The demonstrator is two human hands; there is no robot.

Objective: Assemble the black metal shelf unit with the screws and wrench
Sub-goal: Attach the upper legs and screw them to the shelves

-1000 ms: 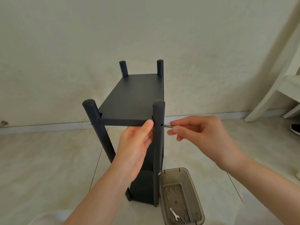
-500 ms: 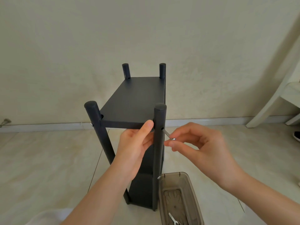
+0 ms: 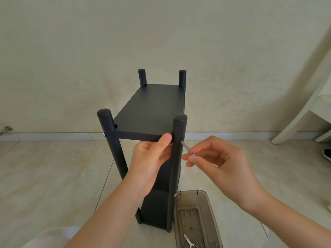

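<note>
Two items sit nearest us: a smoky plastic tray (image 3: 211,208) on the floor beside the shelf unit (image 3: 152,108), with a small wrench (image 3: 188,242) lying in it, untouched and within reach of our right side. Our left hand (image 3: 148,163) is closed around the near right post (image 3: 176,167), thumb pressed on the top shelf's front edge; we judge this keeps the panel's hole lined up with the post. Our right hand (image 3: 215,161) pinches a long screw (image 3: 187,148) by its head between thumb and fingertips, other fingers loosely curled. Its tip enters the post's side hole, shank tilted down toward us, so it needs levelling before threading. Farther left, the near left post (image 3: 111,140) already shows a screw head (image 3: 104,134). Both rear posts stand beyond, before the wall.
</note>
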